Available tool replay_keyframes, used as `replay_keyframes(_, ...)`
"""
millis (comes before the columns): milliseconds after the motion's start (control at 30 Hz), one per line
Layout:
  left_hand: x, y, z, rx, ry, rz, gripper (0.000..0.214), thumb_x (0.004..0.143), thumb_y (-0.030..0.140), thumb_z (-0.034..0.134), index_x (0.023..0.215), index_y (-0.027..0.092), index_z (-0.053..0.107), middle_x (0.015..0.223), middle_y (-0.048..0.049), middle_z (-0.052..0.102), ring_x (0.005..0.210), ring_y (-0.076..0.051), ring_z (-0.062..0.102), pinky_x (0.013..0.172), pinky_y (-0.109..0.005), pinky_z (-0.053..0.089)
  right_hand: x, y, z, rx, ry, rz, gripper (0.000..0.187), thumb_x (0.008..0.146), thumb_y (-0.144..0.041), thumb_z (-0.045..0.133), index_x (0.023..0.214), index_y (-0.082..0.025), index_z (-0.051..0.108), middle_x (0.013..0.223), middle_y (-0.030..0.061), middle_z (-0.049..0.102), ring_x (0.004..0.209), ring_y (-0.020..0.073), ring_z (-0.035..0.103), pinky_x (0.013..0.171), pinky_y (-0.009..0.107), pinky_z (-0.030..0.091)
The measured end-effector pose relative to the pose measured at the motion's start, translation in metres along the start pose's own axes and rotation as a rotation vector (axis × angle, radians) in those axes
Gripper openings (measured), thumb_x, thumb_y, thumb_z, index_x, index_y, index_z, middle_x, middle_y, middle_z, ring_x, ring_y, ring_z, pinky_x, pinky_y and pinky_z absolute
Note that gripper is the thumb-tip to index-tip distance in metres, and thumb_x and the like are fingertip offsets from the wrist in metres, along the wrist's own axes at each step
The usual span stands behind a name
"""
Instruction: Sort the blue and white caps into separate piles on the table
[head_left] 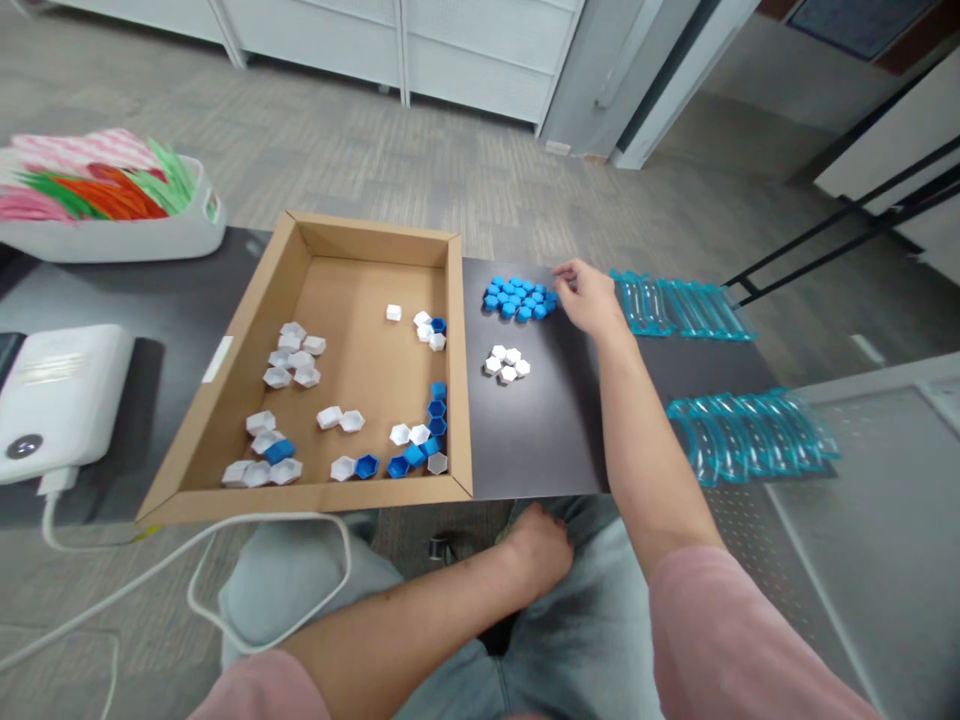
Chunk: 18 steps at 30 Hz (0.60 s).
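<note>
My right hand (588,295) is at the right edge of a tight cluster of blue hexagonal pieces (517,298) on the dark table. Its thumb and forefinger are apart, close to the outermost blue piece; whether they touch it I cannot tell. Nearer to me lies a small group of white hexagonal pieces (508,365). Resting on my lap, below the table edge, my left hand (541,548) is curled closed with nothing visible in it. Left of the clusters, a shallow cardboard box (459,400) holds scattered white and blue hexagonal cups, some upturned, some on their sides.
Clear teal-edged plastic packs lie in two rows at the right, a far row (682,306) and a near row (750,435). A white device (64,400) with a cable (270,517) stands at the left. Behind it is a white basket (150,235) of colourful fuzzy sticks.
</note>
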<state>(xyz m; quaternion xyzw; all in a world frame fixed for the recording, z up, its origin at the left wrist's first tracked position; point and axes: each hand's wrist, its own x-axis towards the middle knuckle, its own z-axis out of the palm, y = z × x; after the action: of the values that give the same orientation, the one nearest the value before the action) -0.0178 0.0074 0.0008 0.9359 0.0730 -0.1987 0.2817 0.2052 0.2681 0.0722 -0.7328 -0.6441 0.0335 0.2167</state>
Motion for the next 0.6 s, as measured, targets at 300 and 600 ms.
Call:
replay_keyframes(300, 0.014, 0.006, 0.014, -0.034, 0.093, 0.014, 0.026, 0.107, 0.009, 0.074, 0.12, 0.015, 0.096, 0.124, -0.0261, 0.09, 0.106, -0.031, 0.084, 0.082, -0.039, 0.048, -0.038, -0.098, -0.002, 0.345, 0.051, -0.446, 0.039, 0.116, -0.055, 0.069, 0.146, -0.032, 0.076, 0.111, 0.0063, 0.084, 0.097, 0.0283, 0.075, 0.097, 0.045, 0.061)
replay_keyframes(600, 0.015, 0.001, 0.0, -0.126, 0.1, 0.002, 0.044, 0.11, 0.005, 0.056, 0.127, 0.01, 0.096, 0.131, -0.0275, 0.089, 0.113, -0.032, 0.086, 0.076, -0.038, 0.052, -0.109, -0.296, 0.023, 0.148, -0.552, -1.274, 0.022, 0.116, -0.018, 0.07, 0.132, -0.028, 0.083, 0.125, 0.009, 0.083, 0.11, 0.0267, 0.072, 0.095, 0.041, 0.041)
